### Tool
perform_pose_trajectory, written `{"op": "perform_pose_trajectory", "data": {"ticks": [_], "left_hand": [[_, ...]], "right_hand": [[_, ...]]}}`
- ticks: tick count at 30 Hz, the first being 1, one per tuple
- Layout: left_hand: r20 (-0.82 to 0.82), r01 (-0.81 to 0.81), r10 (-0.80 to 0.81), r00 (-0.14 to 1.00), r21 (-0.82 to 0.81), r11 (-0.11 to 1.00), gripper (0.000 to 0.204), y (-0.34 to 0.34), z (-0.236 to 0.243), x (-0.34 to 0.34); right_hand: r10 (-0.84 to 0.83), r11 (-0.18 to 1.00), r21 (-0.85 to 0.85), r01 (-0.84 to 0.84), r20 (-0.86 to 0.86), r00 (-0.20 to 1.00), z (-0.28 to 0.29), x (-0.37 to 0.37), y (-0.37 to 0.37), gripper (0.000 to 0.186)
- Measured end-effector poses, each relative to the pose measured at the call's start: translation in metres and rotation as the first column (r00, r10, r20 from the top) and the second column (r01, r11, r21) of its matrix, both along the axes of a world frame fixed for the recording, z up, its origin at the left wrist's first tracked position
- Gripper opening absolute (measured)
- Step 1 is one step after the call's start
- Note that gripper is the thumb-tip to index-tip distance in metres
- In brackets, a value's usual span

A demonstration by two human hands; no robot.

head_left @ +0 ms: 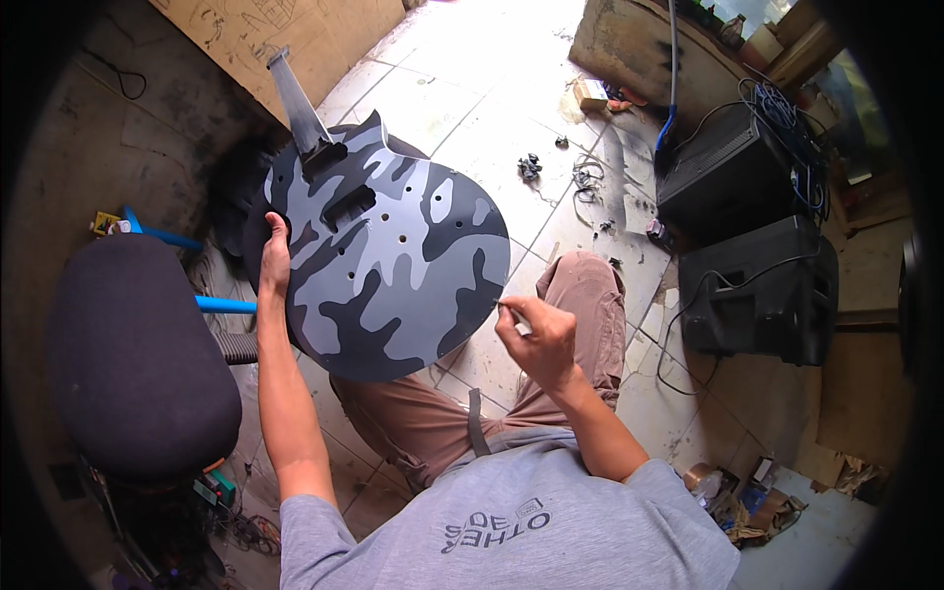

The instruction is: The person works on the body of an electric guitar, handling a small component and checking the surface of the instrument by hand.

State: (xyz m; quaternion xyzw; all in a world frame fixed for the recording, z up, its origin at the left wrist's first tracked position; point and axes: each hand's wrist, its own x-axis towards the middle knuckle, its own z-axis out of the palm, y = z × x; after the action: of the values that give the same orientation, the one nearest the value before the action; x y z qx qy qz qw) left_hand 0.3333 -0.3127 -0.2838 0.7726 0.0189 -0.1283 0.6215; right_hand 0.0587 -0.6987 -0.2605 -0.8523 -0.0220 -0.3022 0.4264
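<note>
"Two hands are on the work. Where is it?"

"The guitar body [423, 285] is up over the person's lap, just above the left thigh, its broad rounded end toward the shirt."

"And the grip?"

"The left hand [276, 254] clasps the left rim, thumb on the top face, fingers hidden beneath. The right hand [539, 332] is curled, fingertips pinched together right by the lower right edge. Whether they hold something thin, or touch the rim, I cannot tell."

"How much room around those edges?"

"Beyond the right edge, pale floor tiles [462, 128] run well out, with a cluster of small dark parts [530, 168] lying on them. A black boxy cabinet [757, 290] stands well apart on the right. The left is tighter: a padded seat [143, 354] and a blue tube [224, 305] come near the left forearm. Below, brown trousers [580, 305] close the space."

"Materials?"

"Smooth camouflage in greys and black, curved outline, one pointed horn, several round holes and a rectangular cutout. A flat grey bar [298, 98], long and straight, juts from the upper end. The seat looks like dark cloth, softly rounded; the cabinet is hard-cornered, a cable looping over it."
</note>
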Motion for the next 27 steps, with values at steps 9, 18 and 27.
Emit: {"op": "perform_pose_trajectory", "data": {"ticks": [9,18,27], "left_hand": [[0.089,-0.034,0.028,0.996,0.074,0.997,0.1,-0.003,-0.003,-0.005],[0.093,-0.075,0.059,0.994,0.175,0.982,0.106,-0.017,0.009,-0.016],[0.091,-0.088,0.072,0.993,0.183,0.979,0.109,-0.003,0.001,-0.008]], "right_hand": [[0.07,0.997,-0.015,-0.069,0.01,0.998,0.002,-0.002,-0.002,0.01],[0.018,1.0,0.018,-0.02,0.063,0.998,-0.007,0.016,-0.018,0.01],[-0.019,0.998,0.063,0.013,0.086,0.996,-0.012,0.03,-0.028,0.009]]}}
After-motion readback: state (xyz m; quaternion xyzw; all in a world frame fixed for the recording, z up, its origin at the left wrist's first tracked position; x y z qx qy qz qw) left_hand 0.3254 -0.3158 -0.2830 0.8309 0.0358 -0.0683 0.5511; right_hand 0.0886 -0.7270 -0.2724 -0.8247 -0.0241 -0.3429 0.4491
